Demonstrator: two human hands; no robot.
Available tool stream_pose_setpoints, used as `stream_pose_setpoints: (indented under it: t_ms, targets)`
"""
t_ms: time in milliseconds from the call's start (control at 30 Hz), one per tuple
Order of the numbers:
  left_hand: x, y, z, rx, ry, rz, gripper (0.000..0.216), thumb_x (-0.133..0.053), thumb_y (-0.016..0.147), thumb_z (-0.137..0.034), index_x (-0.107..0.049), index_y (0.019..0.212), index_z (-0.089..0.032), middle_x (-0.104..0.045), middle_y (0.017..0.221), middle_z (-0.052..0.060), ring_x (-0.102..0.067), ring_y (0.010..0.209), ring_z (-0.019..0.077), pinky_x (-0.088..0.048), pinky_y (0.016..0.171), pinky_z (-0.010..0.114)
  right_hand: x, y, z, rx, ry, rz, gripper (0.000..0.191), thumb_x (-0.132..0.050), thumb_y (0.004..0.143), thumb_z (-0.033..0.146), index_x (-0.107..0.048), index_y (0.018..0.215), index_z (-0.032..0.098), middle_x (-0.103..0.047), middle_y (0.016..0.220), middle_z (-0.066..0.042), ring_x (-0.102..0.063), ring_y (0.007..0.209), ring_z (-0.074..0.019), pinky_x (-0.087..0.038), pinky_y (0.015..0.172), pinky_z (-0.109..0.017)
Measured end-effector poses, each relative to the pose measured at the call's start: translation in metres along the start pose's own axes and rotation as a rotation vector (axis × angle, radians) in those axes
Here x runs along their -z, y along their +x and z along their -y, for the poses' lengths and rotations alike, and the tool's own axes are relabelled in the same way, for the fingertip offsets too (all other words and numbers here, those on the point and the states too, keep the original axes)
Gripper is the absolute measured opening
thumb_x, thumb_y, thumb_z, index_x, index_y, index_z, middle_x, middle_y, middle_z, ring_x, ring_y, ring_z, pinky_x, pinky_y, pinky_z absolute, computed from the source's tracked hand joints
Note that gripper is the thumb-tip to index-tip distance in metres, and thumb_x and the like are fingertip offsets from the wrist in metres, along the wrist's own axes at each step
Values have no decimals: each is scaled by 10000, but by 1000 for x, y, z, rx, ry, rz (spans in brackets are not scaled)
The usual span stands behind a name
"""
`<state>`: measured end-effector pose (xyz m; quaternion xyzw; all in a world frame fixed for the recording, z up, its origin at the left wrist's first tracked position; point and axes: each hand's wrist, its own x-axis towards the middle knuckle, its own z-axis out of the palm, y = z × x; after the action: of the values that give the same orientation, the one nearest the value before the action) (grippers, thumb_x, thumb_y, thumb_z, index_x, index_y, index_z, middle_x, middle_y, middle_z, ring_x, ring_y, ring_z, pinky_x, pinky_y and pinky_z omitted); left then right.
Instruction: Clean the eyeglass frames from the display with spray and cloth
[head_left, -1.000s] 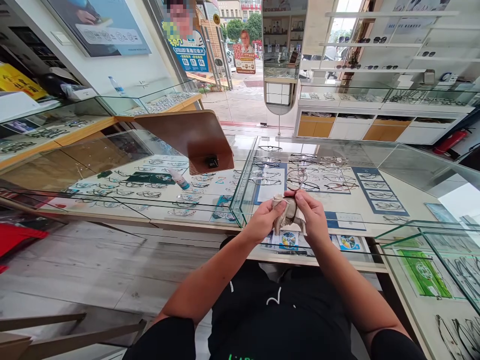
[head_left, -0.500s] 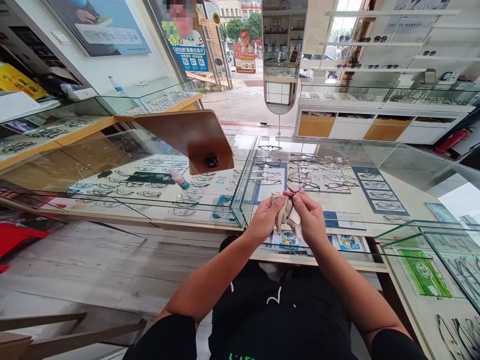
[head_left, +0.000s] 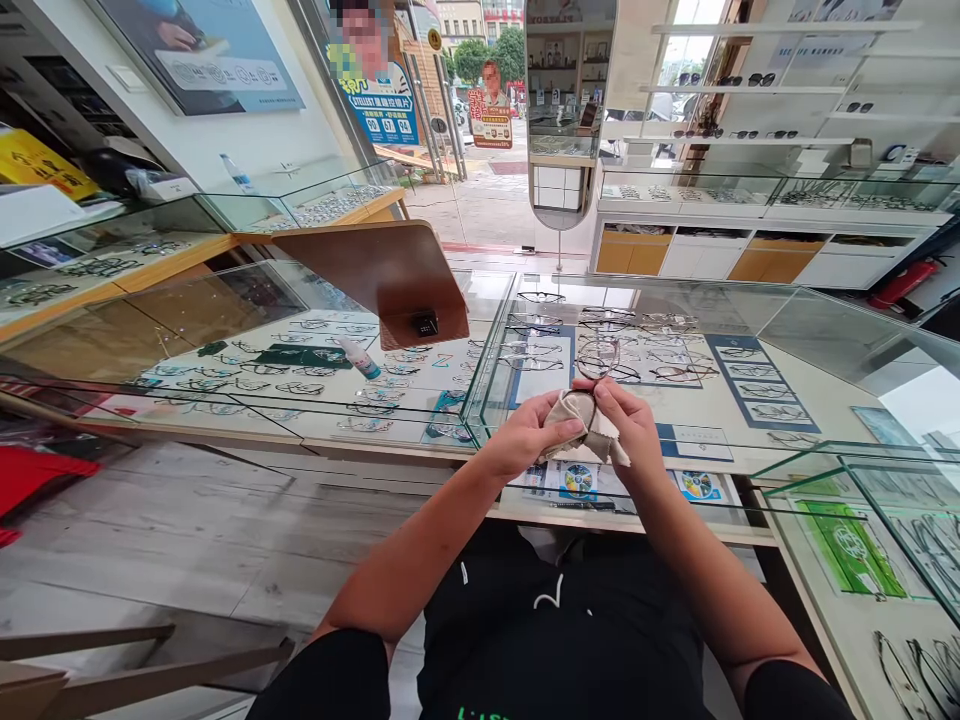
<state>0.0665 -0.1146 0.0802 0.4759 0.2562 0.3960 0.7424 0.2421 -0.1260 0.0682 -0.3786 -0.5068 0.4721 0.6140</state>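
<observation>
Ahead-left of left hand (head_left: 527, 437), brown panel (head_left: 397, 260) (tilted) obstructs; rightward, open air.

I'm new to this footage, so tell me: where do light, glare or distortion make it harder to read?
Head view: daylight pales the doorway; head view: pale reflections lie on the glass counter; head view: the left wall leans, perhaps lens distortion; head view: the cloth between left hand and right hand reads clearly, but the thin glasses blend into frames behind.

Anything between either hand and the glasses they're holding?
At the left hand, yes: the beige cloth is bunched around the near part of the glasses, under the thumb. At the right hand, nothing visible by the fingertips pinching the glasses; lower contact is hidden.
</observation>
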Motion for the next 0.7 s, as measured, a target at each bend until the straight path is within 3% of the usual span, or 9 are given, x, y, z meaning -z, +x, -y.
stream_pose_setpoints:
  t_ms: [133,367,533,600,700]
  targets:
    - [5,-3,-5,21,39,30,585,-982,780,-475,-785,1240,-173,-777,973,72,-718,868,172,-552,794,274,2,1,-1,-17,49,28,286,-762,996,545,-907,1084,315,-758,1017,-45,-670,995,-255,-520,953,-418]
    - [-5,4,9,-75,2,-123,617,-980,769,-543,-768,1204,-160,-745,895,26,-672,746,122,-530,721,242,-10,-2,1,84,-60,28,327,-722,1017,558,-909,1068,295,-785,1056,-64,-672,1061,-266,-516,1023,-439]
    - [-7,10,18,-166,20,-229,548,-866,848,-671,-775,957,-142,-694,759,14,-598,654,106,-487,626,228,-13,-5,4,123,-106,11,322,-717,1016,556,-906,1035,295,-797,1062,-73,-671,1076,-277,-532,1023,-453]
    - [-4,10,18,-148,24,-212,555,-849,856,-689,-778,902,-140,-698,738,27,-601,655,118,-495,626,238,-11,-4,5,117,-93,5,307,-724,1015,542,-906,1042,296,-790,1040,-70,-668,1041,-270,-529,1009,-453]
    - [3,6,13,-77,-6,-127,526,-891,829,-648,-802,969,-149,-742,790,51,-676,739,161,-556,714,272,-6,-3,4,69,-52,-9,315,-730,1008,552,-906,1044,293,-784,1042,-68,-672,1041,-275,-526,1016,-463]
